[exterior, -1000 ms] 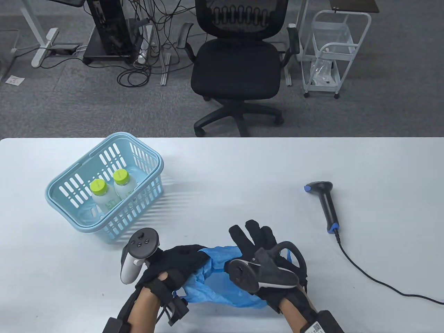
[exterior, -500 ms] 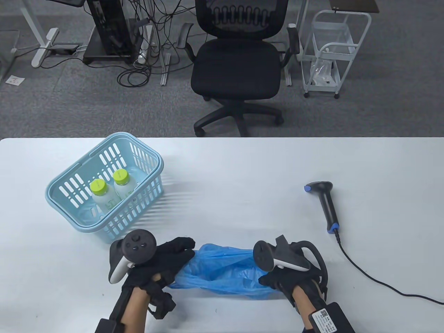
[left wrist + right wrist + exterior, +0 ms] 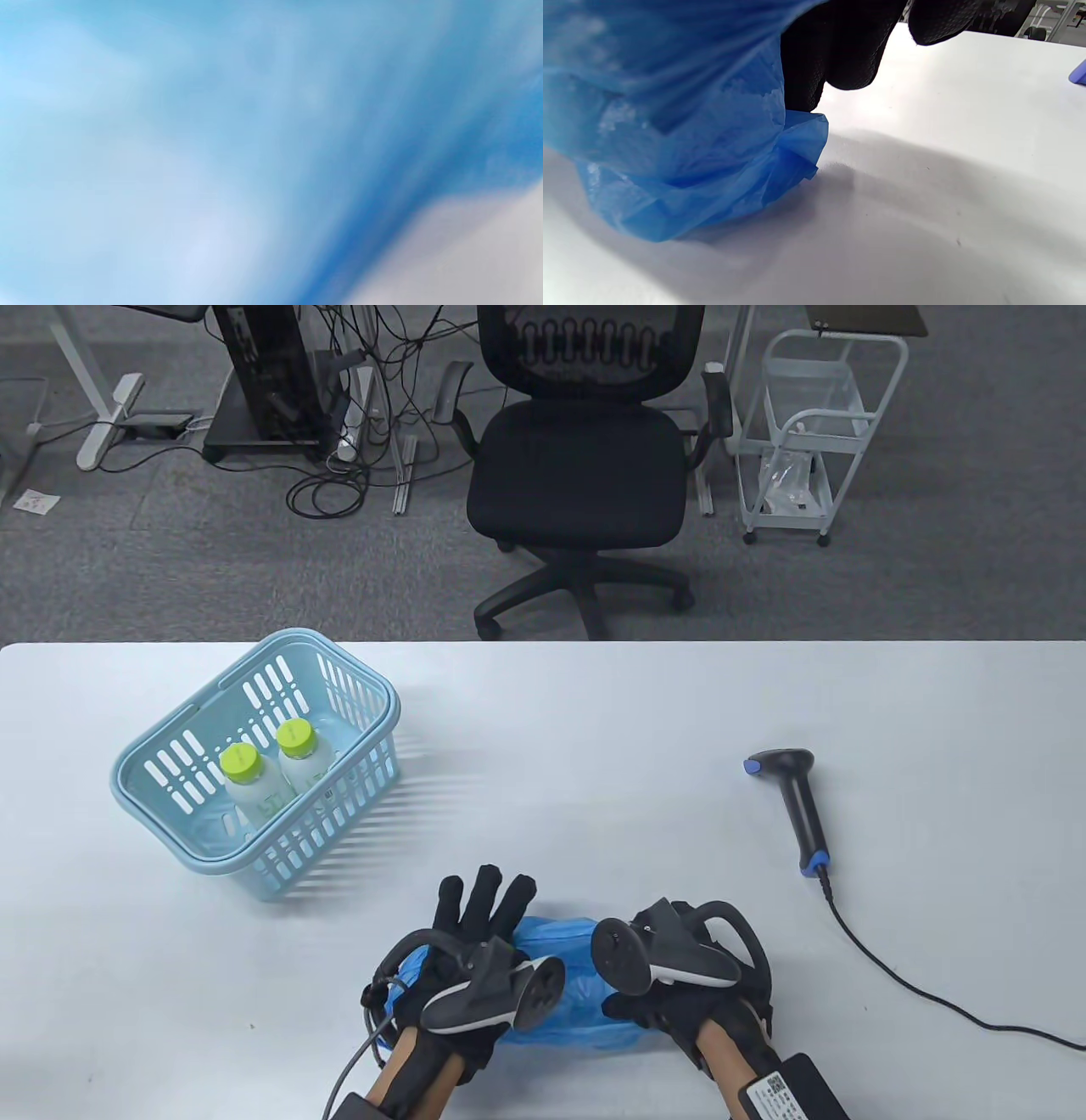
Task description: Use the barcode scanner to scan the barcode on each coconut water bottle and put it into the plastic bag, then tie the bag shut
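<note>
A crumpled blue plastic bag [image 3: 564,980] lies near the table's front edge between my hands. My left hand [image 3: 485,903] lies over its left part with fingers straight and spread, pointing away from me. Blurred blue plastic [image 3: 212,127] fills the left wrist view. My right hand [image 3: 670,1014] holds the bag's right end; in the right wrist view its fingers [image 3: 814,63] pinch a fold of the bag [image 3: 683,140]. Two coconut water bottles [image 3: 246,793] [image 3: 303,763] with green caps stand in the light blue basket [image 3: 339,806] at the left. The black barcode scanner [image 3: 802,810] lies at the right, untouched.
The scanner's cable [image 3: 899,976] runs off to the right front over the white table [image 3: 594,746]. Beyond the far edge stand a black office chair [image 3: 581,466] and a white cart [image 3: 806,432].
My left hand has turned over and moved right from the bag's left end onto the bag, fingers now straight. The bag is bunched shorter. My right hand has shifted slightly left.
</note>
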`<state>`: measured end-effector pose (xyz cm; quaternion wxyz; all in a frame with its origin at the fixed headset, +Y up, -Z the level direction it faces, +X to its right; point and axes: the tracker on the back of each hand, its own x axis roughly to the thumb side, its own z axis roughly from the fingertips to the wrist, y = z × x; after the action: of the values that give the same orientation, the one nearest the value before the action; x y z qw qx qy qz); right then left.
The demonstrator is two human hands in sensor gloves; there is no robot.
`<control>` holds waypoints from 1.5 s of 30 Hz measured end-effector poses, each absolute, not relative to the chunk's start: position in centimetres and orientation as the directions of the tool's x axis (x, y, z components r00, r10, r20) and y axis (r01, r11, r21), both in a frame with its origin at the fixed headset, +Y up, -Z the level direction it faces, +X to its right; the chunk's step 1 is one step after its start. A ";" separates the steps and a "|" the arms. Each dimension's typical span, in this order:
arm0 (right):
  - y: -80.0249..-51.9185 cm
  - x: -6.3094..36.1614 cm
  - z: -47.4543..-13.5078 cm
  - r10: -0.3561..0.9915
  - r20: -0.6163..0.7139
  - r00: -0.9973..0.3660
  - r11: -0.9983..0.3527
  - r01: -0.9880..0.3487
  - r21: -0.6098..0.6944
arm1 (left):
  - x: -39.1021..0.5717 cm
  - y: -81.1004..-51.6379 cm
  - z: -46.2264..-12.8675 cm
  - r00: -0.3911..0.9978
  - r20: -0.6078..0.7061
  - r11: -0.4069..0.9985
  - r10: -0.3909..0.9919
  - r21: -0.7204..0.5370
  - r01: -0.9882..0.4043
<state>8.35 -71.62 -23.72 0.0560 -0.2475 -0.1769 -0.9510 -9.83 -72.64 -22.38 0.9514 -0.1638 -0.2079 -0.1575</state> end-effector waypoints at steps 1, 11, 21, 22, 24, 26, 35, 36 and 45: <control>-71.9 8.5 -23.8 -0.046 0.481 -0.876 -0.910 0.235 0.341 | -10.7 -73.2 -22.9 0.875 0.424 0.861 -0.232 -0.329 0.388; -70.9 8.7 -23.5 -0.166 0.460 -0.872 -0.897 0.328 0.298 | -13.6 -73.6 -23.0 0.920 0.383 0.812 -0.080 -0.510 0.283; -74.1 5.6 -24.4 -0.258 0.439 -0.861 -0.837 0.426 0.343 | -12.0 -73.4 -22.5 0.907 0.421 0.824 -0.025 -0.505 0.257; -74.4 6.0 -24.7 -0.269 0.415 -0.869 -0.827 0.429 0.363 | -12.3 -73.4 -22.6 0.912 0.410 0.823 -0.027 -0.509 0.253; -74.7 7.2 -25.2 -0.282 0.380 -0.881 -0.810 0.431 0.398 | -13.6 -73.6 -23.2 0.931 0.355 0.819 -0.089 -0.506 0.271; -74.9 8.3 -25.3 -0.237 0.362 -0.901 -0.805 0.391 0.446 | -14.9 -74.1 -23.8 0.943 0.323 0.810 -0.084 -0.530 0.253; -75.2 7.7 -24.6 -0.187 0.443 -0.877 -0.818 0.389 0.423 | -13.5 -68.0 -21.6 0.849 0.454 0.919 0.270 -0.383 -0.087; -75.2 7.6 -24.6 -0.186 0.450 -0.873 -0.820 0.390 0.418 | -12.8 -68.1 -21.3 0.847 0.476 0.930 0.237 -0.364 -0.056; -74.9 7.3 -24.0 -0.153 0.480 -0.864 -0.843 0.368 0.393 | -10.8 -75.1 -23.6 0.904 0.415 0.870 -0.100 -0.404 0.282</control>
<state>7.30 -74.93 -23.99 0.1396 -0.2205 -0.2434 -0.9341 -10.76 -75.11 -23.57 0.9473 -0.2339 -0.1943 -0.1010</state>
